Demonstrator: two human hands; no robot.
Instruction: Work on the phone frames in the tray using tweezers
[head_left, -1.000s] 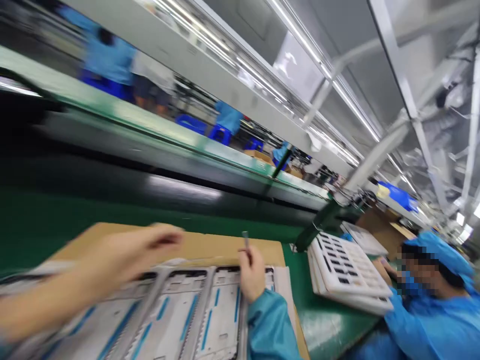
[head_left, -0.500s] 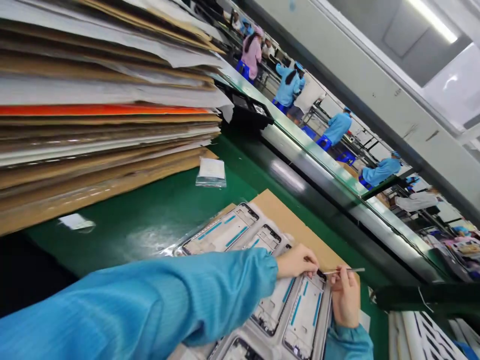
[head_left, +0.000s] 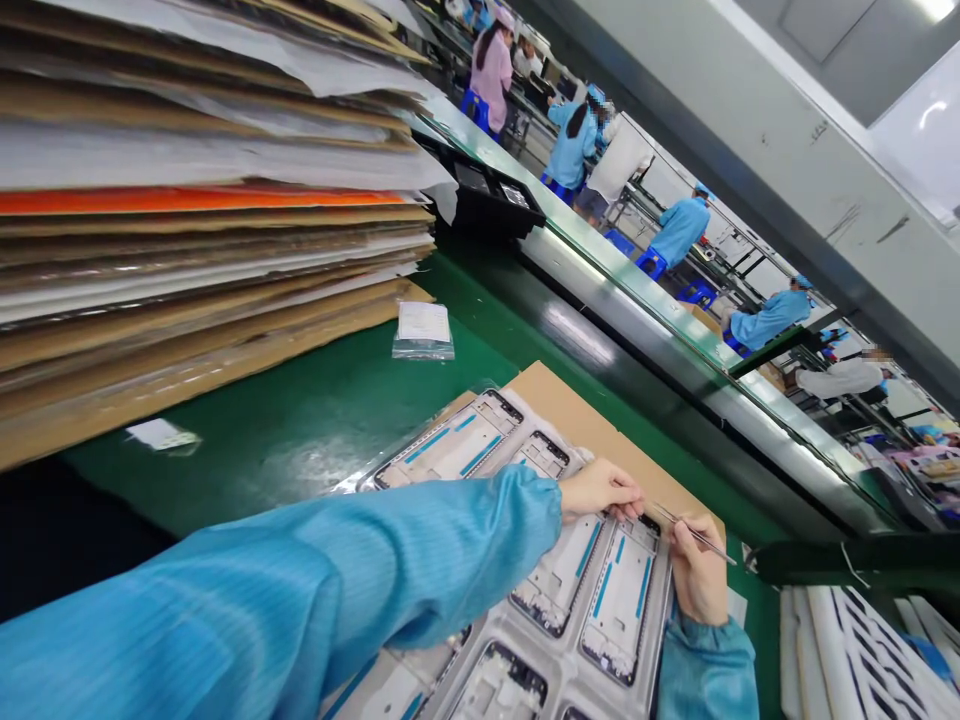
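Note:
My right hand (head_left: 699,568) grips thin metal tweezers (head_left: 709,543), their tips pointing left toward my other hand. My left hand (head_left: 602,488), its thumb and fingers pinched together, is over the upper end of a phone frame (head_left: 621,600). Whatever lies between those left fingertips is too small to make out. This frame has blue strips along it and sits in a grey moulded tray (head_left: 564,662) with several similar frames. Another phone frame (head_left: 454,440) shows at the tray's far left corner. My left sleeve covers part of the tray.
Brown cardboard (head_left: 574,415) lies under the tray on the green table (head_left: 285,425). A tall stack of cardboard and paper sheets (head_left: 210,260) rises at left. A small plastic bag (head_left: 424,330) lies beyond. A black bin (head_left: 487,195) stands farther back. Co-workers sit in the background.
The tweezers have turned from nearly level to slanting, their tips now higher and the rear end lower. My left fingers have come up slightly from the frame's end. The view has shifted a little.

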